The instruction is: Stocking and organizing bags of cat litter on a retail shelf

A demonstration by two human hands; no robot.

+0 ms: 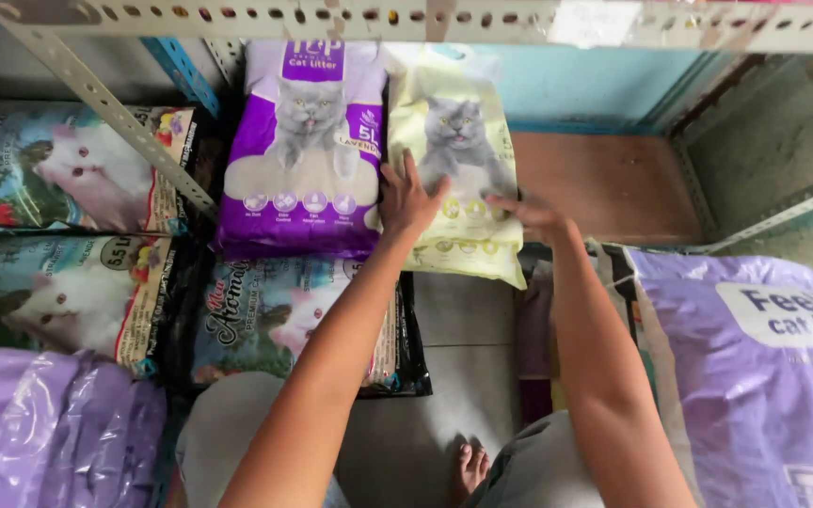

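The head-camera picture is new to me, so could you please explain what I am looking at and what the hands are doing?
There is one view, from a camera worn on a person's head, looking down under a perforated metal shelf frame. Both bare hands rest flat on a pale yellow-green plastic bag with a grey cat picture: the left hand on its left edge, the right hand on its lower right. A purple and white bag with a grey cat lies directly beside it. Dark bags showing white cats lie to the left, on the grey tiled floor.
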